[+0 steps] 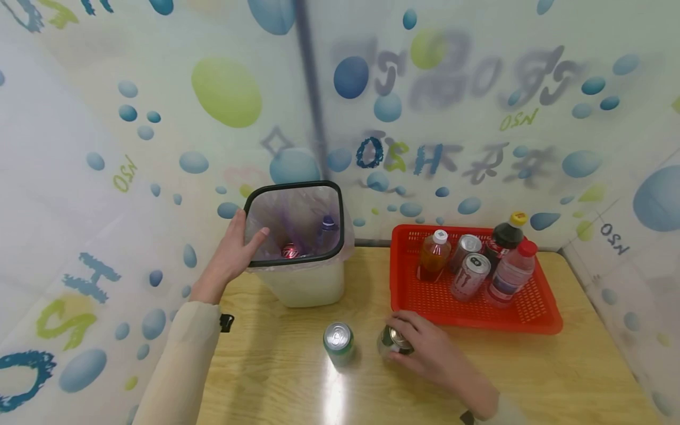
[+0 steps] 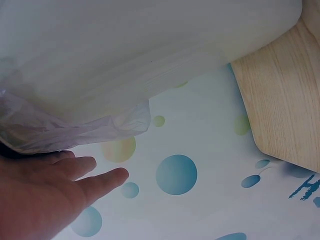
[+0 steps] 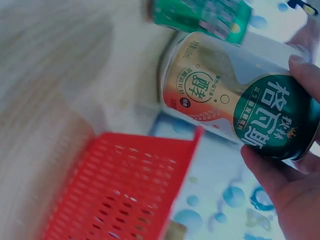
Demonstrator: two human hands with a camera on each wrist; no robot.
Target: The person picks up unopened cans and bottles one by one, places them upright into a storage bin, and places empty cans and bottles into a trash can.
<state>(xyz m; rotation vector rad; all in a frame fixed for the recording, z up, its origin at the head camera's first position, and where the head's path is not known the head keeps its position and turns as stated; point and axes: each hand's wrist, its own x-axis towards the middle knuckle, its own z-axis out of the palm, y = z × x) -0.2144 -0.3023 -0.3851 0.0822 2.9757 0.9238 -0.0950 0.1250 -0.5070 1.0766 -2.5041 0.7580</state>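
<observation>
My right hand (image 1: 425, 351) grips a drink can (image 3: 215, 95) near its top. The can has a dark green, gold and orange label with Chinese characters. A green can (image 1: 339, 342) stands upright to its left on the table. My left hand (image 1: 231, 251) lies against the left side of a whitish bin (image 1: 313, 286), with its thumb by the black rim. In the left wrist view its fingers (image 2: 102, 185) are straight beside the plastic liner (image 2: 100, 127). Inside the bin are a red can (image 1: 290, 251) and a bottle with a purple-blue cap (image 1: 328, 222).
A red perforated basket (image 1: 425, 313) at the right holds an amber drink bottle (image 1: 432, 260), a pink can (image 1: 470, 277), another can (image 1: 467, 247), a dark cola bottle (image 1: 502, 239) and a pink bottle (image 1: 512, 271). Patterned walls surround the wooden table (image 1: 276, 378).
</observation>
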